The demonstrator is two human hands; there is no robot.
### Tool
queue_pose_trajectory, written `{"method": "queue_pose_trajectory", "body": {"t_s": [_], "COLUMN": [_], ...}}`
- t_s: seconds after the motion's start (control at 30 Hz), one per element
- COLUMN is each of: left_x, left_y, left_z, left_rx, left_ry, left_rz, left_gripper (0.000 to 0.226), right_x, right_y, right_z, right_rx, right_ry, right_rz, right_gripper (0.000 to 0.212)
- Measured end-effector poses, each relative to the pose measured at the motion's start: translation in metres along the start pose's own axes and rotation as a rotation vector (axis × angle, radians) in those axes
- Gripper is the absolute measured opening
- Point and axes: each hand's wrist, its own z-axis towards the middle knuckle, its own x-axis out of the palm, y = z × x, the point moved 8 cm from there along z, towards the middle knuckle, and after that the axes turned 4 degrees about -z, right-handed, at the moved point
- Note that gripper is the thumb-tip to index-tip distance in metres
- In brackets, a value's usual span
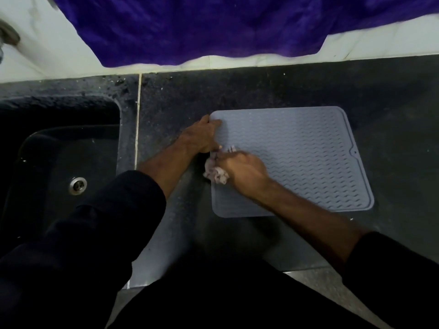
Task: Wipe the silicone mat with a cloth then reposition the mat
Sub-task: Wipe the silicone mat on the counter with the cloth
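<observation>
The grey mat [297, 160] lies flat on the dark tabletop [261, 91], to the right of the black sink [59, 162], with its far edge running toward the wall where a purple towel [190, 27] hangs down. The left hand [202, 136] presses on the mat's far-left corner, fingers closed over the rim and pinning it in place. The right hand [244, 172] is bunched around a small pale cloth [216, 173], which sits at the mat's left edge, partly on the mat and partly over the tabletop; the hand looks blurred, so it is probably mid-stroke.

The mat looks thin, soft and floppy, with a ridged wavy surface and a raised border. It should be light, and likely grips the tabletop somewhat, yet it could still creep or wrinkle under a hard wipe, which is why holding a corner makes sense. For moving it, a rim or two corners seem the best places to take hold, since the middle would simply sag.
</observation>
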Motion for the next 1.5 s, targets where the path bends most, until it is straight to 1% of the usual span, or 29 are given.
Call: {"method": "queue_pose_trajectory", "body": {"t_s": [0.07,0.1,0.17,0.23,0.3,0.4,0.5,0.57,0.63,0.7,0.77,0.87,0.93,1.03,1.07,1.17,1.2,1.27,1.37,1.4,1.43,1.47,1.5], "left_x": [0.005,0.005,0.005,0.005,0.007,0.007,0.007,0.009,0.009,0.009,0.009,0.007,0.005,0.002,0.007,0.038,0.047,0.054,0.053,0.052,0.052,0.051,0.052], "left_y": [0.0,0.001,0.001,0.004,0.004,0.0,0.0,0.0,0.0,0.0,-0.002,-0.005,-0.011,-0.029,-0.037,-0.052,-0.053,-0.052,-0.053,-0.053,-0.053,-0.053,-0.054], "left_z": [-0.003,-0.006,-0.008,-0.009,-0.008,-0.01,-0.01,-0.009,-0.009,-0.01,-0.012,-0.015,-0.019,-0.031,-0.035,-0.049,-0.053,-0.056,-0.056,-0.056,-0.056,-0.056,-0.057], "left_rx": [0.02,0.005,0.002,-0.021,-0.024,-0.019,-0.037,-0.048,-0.052,-0.049,-0.051,-0.052,-0.036,0.035,0.075,0.143,0.134,0.111,0.096,0.088,0.08,0.073,0.07], "left_ry": [-0.027,-0.035,-0.009,0.051,0.062,0.055,0.053,0.069,0.076,0.079,0.078,0.082,0.061,-0.053,-0.045,0.126,0.166,0.192,0.208,0.213,0.216,0.219,0.221], "left_rz": [0.01,-0.022,-0.026,-0.068,-0.057,-0.038,-0.021,-0.012,-0.014,-0.012,-0.011,-0.008,0.008,0.089,0.081,0.032,0.036,0.035,0.033,0.03,0.024,0.018,0.014], "left_gripper": [0.08,0.078,0.085,0.095,0.097,0.095,0.095,0.095,0.095,0.095,0.094,0.093,0.093,0.094,0.096,0.107,0.11,0.112,0.111,0.111,0.111,0.111,0.111], "right_x": [-0.003,0.002,0.021,0.039,0.052,0.06,0.046,0.033,0.031,0.046,0.061,0.06,0.06,0.049,0.046,0.05,0.051,0.045,0.034,0.028,0.024,0.022,0.021], "right_y": [0.001,0.003,0.011,0.017,0.023,0.028,0.02,0.013,0.013,0.022,0.028,0.026,0.021,0.018,0.019,0.02,0.019,0.017,0.002,-0.006,-0.018,-0.032,-0.045], "right_z": [0.012,0.012,0.001,-0.022,-0.046,-0.07,-0.063,-0.05,-0.044,-0.052,-0.075,-0.1,-0.097,-0.087,-0.084,-0.086,-0.087,-0.091,-0.104,-0.11,-0.116,-0.119,-0.123], "right_rx": [0.005,-0.003,-0.044,-0.092,-0.157,-0.242,-0.226,-0.191,-0.202,-0.267,-0.347,-0.453,-0.482,-0.507,-0.53,-0.632,-0.638,-0.665,-0.694,-0.72,-0.744,-0.738,-0.742], "right_ry": [-0.056,-0.064,-0.036,-0.022,0.002,0.025,0.026,-0.01,-0.027,-0.004,0.024,-0.007,0.047,0.055,0.046,0.043,0.051,0.003,0.041,-0.005,-0.038,-0.039,-0.042], "right_rz": [-0.101,-0.135,-0.172,-0.195,-0.235,-0.217,-0.157,-0.105,-0.111,-0.203,-0.296,-0.262,-0.274,-0.268,-0.267,-0.313,-0.314,-0.291,-0.254,-0.217,-0.216,-0.192,-0.203], "right_gripper": [0.033,0.031,0.032,0.044,0.054,0.05,0.041,0.043,0.046,0.043,0.046,0.047,0.045,0.046,0.047,0.057,0.054,0.039,0.041,0.039,0.032,0.027,0.028]}}
